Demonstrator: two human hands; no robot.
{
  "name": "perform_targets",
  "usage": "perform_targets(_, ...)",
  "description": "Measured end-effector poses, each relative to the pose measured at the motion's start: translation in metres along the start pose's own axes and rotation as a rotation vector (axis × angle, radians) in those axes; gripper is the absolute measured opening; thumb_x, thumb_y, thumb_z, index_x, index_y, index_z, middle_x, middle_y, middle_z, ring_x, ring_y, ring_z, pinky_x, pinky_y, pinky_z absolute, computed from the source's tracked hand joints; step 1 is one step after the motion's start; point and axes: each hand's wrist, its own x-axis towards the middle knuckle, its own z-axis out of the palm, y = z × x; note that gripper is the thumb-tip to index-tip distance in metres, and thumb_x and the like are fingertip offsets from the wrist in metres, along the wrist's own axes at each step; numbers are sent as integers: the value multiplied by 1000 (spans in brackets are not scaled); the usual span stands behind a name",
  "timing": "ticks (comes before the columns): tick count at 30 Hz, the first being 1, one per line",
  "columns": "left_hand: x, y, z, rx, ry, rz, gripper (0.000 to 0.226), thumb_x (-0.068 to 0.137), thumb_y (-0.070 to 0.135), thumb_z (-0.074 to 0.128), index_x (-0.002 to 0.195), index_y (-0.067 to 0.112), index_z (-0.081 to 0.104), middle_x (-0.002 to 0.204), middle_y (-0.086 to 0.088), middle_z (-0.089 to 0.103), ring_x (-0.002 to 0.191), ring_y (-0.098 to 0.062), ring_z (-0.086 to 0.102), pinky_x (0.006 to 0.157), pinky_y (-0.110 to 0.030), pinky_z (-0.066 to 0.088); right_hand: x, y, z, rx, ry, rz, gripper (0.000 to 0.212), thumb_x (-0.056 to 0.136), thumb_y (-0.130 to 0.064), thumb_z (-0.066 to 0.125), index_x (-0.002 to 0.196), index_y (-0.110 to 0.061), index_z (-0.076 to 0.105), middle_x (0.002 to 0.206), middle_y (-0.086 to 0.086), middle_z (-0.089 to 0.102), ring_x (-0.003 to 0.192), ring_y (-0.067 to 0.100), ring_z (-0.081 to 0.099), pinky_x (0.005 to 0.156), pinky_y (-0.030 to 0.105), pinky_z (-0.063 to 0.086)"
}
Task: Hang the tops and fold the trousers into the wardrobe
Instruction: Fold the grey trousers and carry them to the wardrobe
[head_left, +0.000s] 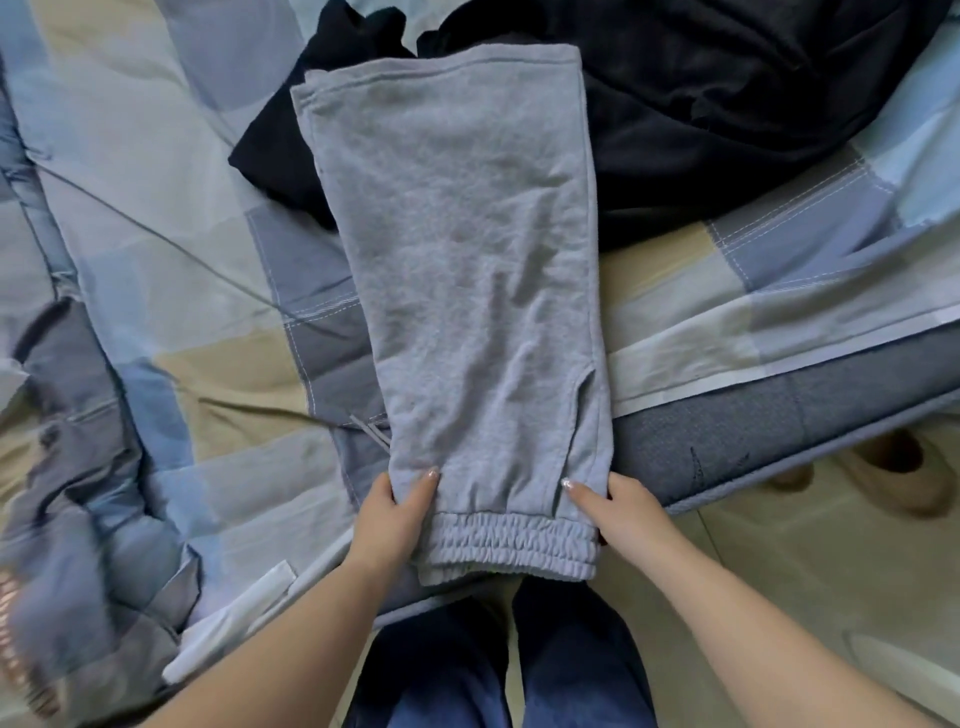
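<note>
Patchwork blue-and-beige bedding (156, 218) fills the frame; grey fleece jogging trousers (467, 260) lie down its centre, long axis running from upper frame to the waistband at lower centre. Left hand (389, 512) and right hand (623, 506) pinch the waistband corners, equally near.

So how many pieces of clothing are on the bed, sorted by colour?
Grey: 1, the grey trousers, gripped at the waistband end by the left hand and right hand.
Black: at least 1, the black pile; I cannot tell how many garments it holds.
Total: at least 2.
</note>
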Motion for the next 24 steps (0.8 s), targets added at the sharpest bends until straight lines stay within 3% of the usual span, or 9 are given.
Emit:
perform_targets(3, -1, -7, -4, 53, 28, 16, 34, 84, 45, 66, 109, 22, 62, 102, 7, 69, 97, -17, 65, 89, -40, 53, 0, -3, -4, -64, -25, -7, 7, 94, -33, 56, 93, -28, 61, 86, -18, 61, 83, 2, 57, 68, 21, 45)
perform_targets(6, -11, -17, -7, 54, -8, -16, 19, 88, 38, 64, 103, 26, 62, 100, 10, 68, 96, -15, 64, 89, -38, 52, -8, 3, -5, -95, -41, 38, 7, 94, -30, 57, 92, -26, 62, 87, -14, 64, 82, 4, 60, 71, 25, 49)
perform_targets(8, -20, -30, -9, 46, -45, -107, 21, 88, 37, 64, 105, 25, 62, 100, 8, 67, 96, -16, 64, 89, -37, 51, -19, 16, -1, -63, -85, 122, 10, 93, -27, 58, 93, -20, 65, 92, -6, 69, 85, 12, 64, 77, 31, 55)
perform_targets(11, -43, -55, -15, -8, -147, -347, 27, 89, 33, 65, 107, 14, 65, 100, -2, 69, 92, -21, 66, 81, -35, 54, -49, 34, 12, 105, -158, 323, 13, 94, -20, 58, 101, -11, 64, 93, 2, 70, 80, 13, 66, 55, 23, 54)
perform_targets(14, -60, -61, -26, -38, -252, -428, 41, 82, 36, 70, 112, 9, 65, 99, -6, 73, 92, -26, 69, 86, -45, 56, -71, 43, 14, 290, -129, 395, 19, 95, -17, 56, 111, -9, 62, 97, 7, 73, 85, 21, 70, 57, 29, 56)
perform_targets(17, -60, -36, -42, 73, -262, -262, 61, 67, 47, 70, 119, 18, 58, 108, 1, 70, 93, -17, 69, 86, -42, 56, -75, 22, 5, 409, -32, 340, 23, 95, -16, 54, 117, -9, 58, 98, 11, 73, 80, 28, 72, 59, 36, 57)
perform_targets(20, -51, 23, -57, 131, -209, -58, 51, 88, 30, 65, 132, 34, 40, 123, 15, 53, 100, -9, 60, 81, -19, 48, -66, -24, -10, 496, 54, 213, 48, 95, -17, 56, 140, -25, 41, 110, 5, 67, 83, 27, 71, 62, 38, 57)
perform_targets(22, -40, 63, -65, 91, -233, -6, 59, 89, 30, 63, 140, 41, 35, 121, 16, 53, 109, -22, 62, 87, -33, 52, -54, -60, -20, 497, 111, 122, 47, 96, -19, 54, 139, -32, 42, 114, 2, 66, 88, 24, 69, 68, 41, 57)
perform_targets(24, -22, 96, -73, -59, -328, -46, 37, 91, 29, 61, 128, 29, 56, 110, 4, 66, 98, -28, 67, 83, -41, 56, -38, -94, -27, 549, 99, 69, 29, 97, -21, 52, 125, -19, 59, 110, 7, 69, 95, 27, 67, 79, 47, 56)
